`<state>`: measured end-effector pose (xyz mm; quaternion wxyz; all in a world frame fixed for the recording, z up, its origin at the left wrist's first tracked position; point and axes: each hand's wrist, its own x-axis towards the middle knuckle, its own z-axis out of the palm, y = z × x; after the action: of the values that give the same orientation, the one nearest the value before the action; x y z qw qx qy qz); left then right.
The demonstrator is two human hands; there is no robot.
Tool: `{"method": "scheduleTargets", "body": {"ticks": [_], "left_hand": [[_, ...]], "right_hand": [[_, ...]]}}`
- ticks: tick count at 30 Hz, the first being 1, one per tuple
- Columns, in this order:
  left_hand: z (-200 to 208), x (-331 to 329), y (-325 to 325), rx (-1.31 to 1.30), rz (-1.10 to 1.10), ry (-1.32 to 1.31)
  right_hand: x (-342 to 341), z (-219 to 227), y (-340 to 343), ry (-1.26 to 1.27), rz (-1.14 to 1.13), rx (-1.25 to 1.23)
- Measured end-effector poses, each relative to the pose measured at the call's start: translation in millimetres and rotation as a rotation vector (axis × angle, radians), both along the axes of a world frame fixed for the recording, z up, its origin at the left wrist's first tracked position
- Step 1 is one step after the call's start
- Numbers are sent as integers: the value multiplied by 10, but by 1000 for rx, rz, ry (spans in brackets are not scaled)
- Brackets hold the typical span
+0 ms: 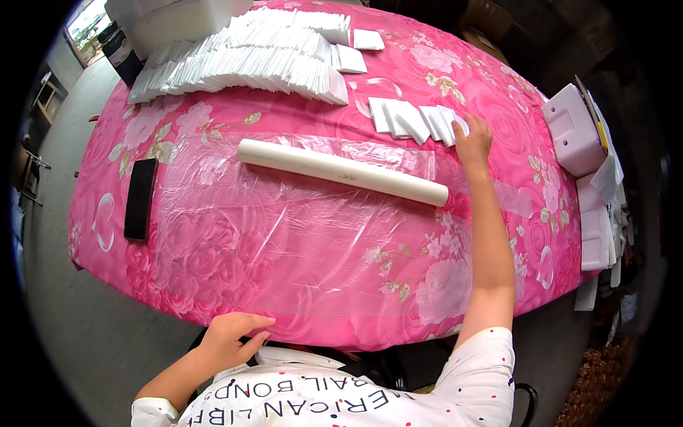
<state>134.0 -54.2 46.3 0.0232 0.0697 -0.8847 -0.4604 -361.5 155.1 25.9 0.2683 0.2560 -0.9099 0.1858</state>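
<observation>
We see the table (213, 285) under clear plastic film (284, 235); the white tube (341, 172) lies on it. Beyond the tube's right end, our right hand (473, 142) touches small white sheets (416, 121), fingers spread. Near the table's front edge, well this side of the tube, our left hand (231, 338) presses the film, fingers open.

Bright daylight, sharp, fisheye-bent dark rim.

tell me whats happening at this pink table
A person sits at a table covered in a pink flowered cloth. The right hand reaches far out to a short row of white flat pieces, touching the end one. The left hand rests on the near edge, on a clear plastic sheet spread over the cloth. A white tube lies across that sheet. Long overlapping rows of the same white pieces fill the far side, and a black phone lies at the left.
</observation>
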Motion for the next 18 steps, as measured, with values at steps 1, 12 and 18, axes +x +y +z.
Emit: {"method": "scheduleTargets", "body": {"ticks": [1,12,18], "left_hand": [[18,-13,-12,-12,-3,-3],[-70,-837,289,-402,-151,67],[-249,-1079,552,-522,-83,156]], "right_hand": [[231,43,-74,-123,214,-42],[2162,280,173,-380,526,282],[3060,144,425,-648,805,194]]}}
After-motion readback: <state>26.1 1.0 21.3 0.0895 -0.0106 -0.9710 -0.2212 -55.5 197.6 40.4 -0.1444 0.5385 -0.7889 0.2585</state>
